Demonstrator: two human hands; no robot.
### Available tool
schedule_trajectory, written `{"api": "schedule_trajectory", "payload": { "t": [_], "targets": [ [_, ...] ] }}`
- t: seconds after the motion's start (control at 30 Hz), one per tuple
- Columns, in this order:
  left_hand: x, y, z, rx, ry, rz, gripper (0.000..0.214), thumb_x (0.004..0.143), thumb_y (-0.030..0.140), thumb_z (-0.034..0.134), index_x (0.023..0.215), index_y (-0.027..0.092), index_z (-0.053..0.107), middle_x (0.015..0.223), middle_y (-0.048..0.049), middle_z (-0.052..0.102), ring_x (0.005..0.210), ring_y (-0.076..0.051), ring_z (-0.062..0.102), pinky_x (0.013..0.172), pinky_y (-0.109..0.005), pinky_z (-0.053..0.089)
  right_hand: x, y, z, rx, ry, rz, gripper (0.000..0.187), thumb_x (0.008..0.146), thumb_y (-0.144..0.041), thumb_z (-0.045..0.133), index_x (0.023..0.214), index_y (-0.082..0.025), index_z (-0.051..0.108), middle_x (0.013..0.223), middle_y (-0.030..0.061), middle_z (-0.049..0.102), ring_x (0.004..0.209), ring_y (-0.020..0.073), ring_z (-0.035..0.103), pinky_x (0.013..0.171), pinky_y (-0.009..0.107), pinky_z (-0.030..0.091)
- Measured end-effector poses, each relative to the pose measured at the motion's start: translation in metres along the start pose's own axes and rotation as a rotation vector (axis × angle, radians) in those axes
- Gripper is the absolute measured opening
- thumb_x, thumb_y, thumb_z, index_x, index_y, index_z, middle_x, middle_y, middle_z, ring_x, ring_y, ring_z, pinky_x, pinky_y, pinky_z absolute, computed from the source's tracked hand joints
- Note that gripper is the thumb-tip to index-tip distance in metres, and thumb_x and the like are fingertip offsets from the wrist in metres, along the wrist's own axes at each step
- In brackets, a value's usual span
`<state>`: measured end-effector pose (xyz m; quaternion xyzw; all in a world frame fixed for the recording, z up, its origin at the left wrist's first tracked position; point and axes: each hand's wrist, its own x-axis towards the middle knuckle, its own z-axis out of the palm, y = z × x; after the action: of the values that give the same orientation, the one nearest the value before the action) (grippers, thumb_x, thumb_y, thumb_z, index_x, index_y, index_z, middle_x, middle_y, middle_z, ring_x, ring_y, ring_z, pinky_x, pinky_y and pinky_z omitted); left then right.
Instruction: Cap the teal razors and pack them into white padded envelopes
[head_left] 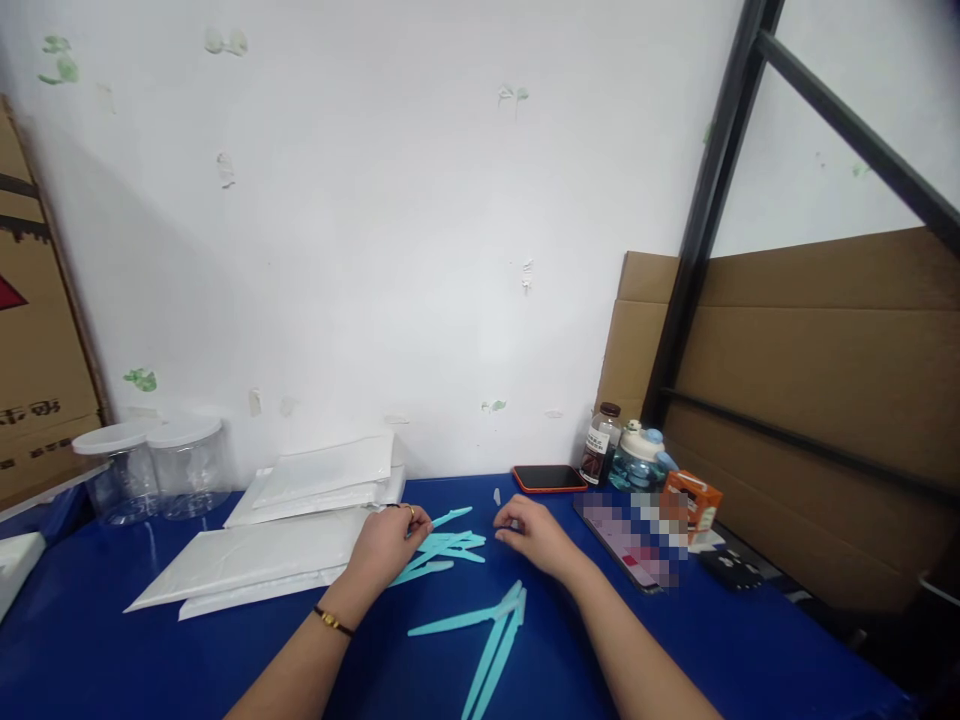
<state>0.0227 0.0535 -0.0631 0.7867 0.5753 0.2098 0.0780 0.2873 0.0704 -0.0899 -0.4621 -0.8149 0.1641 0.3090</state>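
Note:
My left hand (pixel 392 545) is closed, its thumb and fingertips pinching a slim turquoise stick that looks like an eyebrow razor (pixel 454 516). Just under those fingers lies a loose pile of similar turquoise razors (pixel 450 545), partly hidden by the hand. Nearer to me, several more razors (pixel 491 650) lie with their heads together and handles fanned out. My right hand (pixel 536 535) hovers right of the pile, fingers curled, with a gap between thumb and forefinger and nothing visible in it. A small clear piece, like a blade cover (pixel 496 496), shows just beyond its fingertips.
White packets (pixel 270 555) are stacked on the blue table (pixel 405 690) at left, near two lidded clear jars (pixel 191 470). Along the right are an orange-edged phone (pixel 550 479), another phone (pixel 626 545), a brown-capped bottle (pixel 600 445), a blue-and-white bottle (pixel 637 460) and an orange box (pixel 690 503).

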Motion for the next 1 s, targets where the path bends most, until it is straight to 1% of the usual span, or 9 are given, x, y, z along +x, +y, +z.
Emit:
{"api": "schedule_trajectory", "payload": {
  "t": [0.1,0.2,0.3,0.4,0.5,0.6,0.73,0.87,1.0],
  "targets": [
    [-0.001,0.0,0.004,-0.006,-0.005,-0.007,0.023,0.082,0.035,0.043,0.079,0.024,0.063,0.073,0.0015,0.065,0.068,-0.014,0.056,0.059,-0.023,0.032,0.001,-0.034,0.02,-0.051,-0.131,-0.191,0.017,0.08,-0.028,0.059,0.096,-0.024,0.063,0.094,0.0019,0.058,0.083,0.0141,0.056,0.072,0.023,0.039],
    [-0.002,0.0,0.006,-0.016,-0.063,-0.007,0.02,0.079,0.034,0.047,0.079,0.023,0.064,0.077,0.0007,0.066,0.072,-0.015,0.058,0.06,-0.023,0.033,0.004,-0.059,0.037,-0.279,-0.189,-0.305,0.02,0.08,-0.032,0.059,0.097,-0.023,0.062,0.093,0.003,0.059,0.087,0.0175,0.055,0.076,0.028,0.035],
    [-0.002,-0.002,0.011,-0.006,-0.111,0.007,0.017,0.076,0.033,0.051,0.08,0.023,0.064,0.08,0.0007,0.067,0.074,-0.015,0.059,0.061,-0.023,0.035,0.007,-0.065,0.042,-0.473,-0.203,-0.358,0.01,0.08,-0.024,0.055,0.084,-0.018,0.062,0.087,0.0035,0.059,0.08,0.0165,0.054,0.073,0.029,0.033],
    [-0.001,-0.004,0.015,0.022,-0.119,0.026,0.017,0.075,0.031,0.052,0.084,0.024,0.064,0.082,0.0008,0.066,0.077,-0.016,0.059,0.064,-0.024,0.035,0.007,-0.06,0.036,-0.558,-0.21,-0.368,0.008,0.076,-0.016,0.052,0.073,-0.016,0.059,0.078,0.0027,0.058,0.071,0.0141,0.051,0.07,0.029,0.031],
    [-0.002,0.0,0.014,0.021,-0.077,0.051,0.019,0.079,0.032,0.05,0.089,0.024,0.064,0.087,-0.0004,0.066,0.084,-0.017,0.058,0.069,-0.025,0.037,0.004,-0.052,0.025,-0.478,-0.168,-0.32,0.007,0.071,-0.013,0.053,0.074,-0.017,0.058,0.078,0.0009,0.056,0.068,0.0125,0.049,0.069,0.027,0.032],
    [-0.006,0.012,0.008,-0.02,-0.025,0.144,0.032,0.088,0.039,0.036,0.088,0.023,0.063,0.091,-0.0015,0.065,0.087,-0.016,0.057,0.076,-0.027,0.036,-0.001,-0.046,0.013,-0.235,-0.106,-0.25,0.009,0.073,-0.012,0.053,0.079,-0.018,0.057,0.079,-0.0002,0.054,0.067,0.011,0.049,0.065,0.023,0.034],
    [-0.01,0.025,0.004,0.031,-0.081,0.28,0.033,0.089,0.04,0.036,0.082,0.022,0.063,0.084,-0.0013,0.067,0.082,-0.017,0.057,0.076,-0.029,0.033,-0.003,-0.033,-0.001,0.024,-0.061,-0.16,0.009,0.08,-0.014,0.049,0.08,-0.017,0.057,0.077,0.0006,0.053,0.066,0.0104,0.049,0.059,0.02,0.037],
    [-0.007,0.018,0.008,0.121,-0.084,0.217,0.031,0.089,0.034,0.037,0.077,0.022,0.063,0.081,-0.0027,0.068,0.081,-0.019,0.058,0.074,-0.03,0.032,-0.001,-0.001,-0.012,0.022,0.001,-0.036,0.009,0.08,-0.016,0.05,0.078,-0.016,0.059,0.074,0.0009,0.055,0.063,0.0108,0.048,0.057,0.021,0.037],
    [-0.005,0.009,0.011,0.126,-0.1,0.169,0.023,0.085,0.033,0.043,0.085,0.025,0.065,0.09,-0.0017,0.066,0.088,-0.02,0.057,0.076,-0.031,0.032,-0.002,0.021,-0.022,-0.054,0.016,0.13,0.01,0.075,-0.015,0.055,0.078,-0.015,0.064,0.072,0.0013,0.057,0.061,0.0114,0.049,0.057,0.023,0.037]
  ]
}}
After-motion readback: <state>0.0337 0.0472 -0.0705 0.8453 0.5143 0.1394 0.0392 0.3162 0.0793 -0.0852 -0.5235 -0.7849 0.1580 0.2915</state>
